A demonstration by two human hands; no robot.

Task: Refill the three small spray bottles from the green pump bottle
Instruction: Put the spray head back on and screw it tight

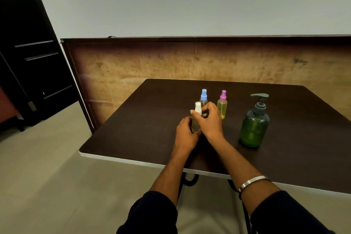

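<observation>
while upright, both hands (199,125) grip white-capped bottle (196,119).

Dark brown desk (152,119) with a white edge; green pump bottle (254,129); yellowish spray bottles capped white (198,107), blue (203,95) and pink (223,95).

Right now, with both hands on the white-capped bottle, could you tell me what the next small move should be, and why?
Probably twist the white cap off. The left hand grips the bottle low on its body, the right hand's fingers curl round its neck, and the cap is still on, so nothing can go in yet. The green pump bottle stands untouched to the right.
</observation>
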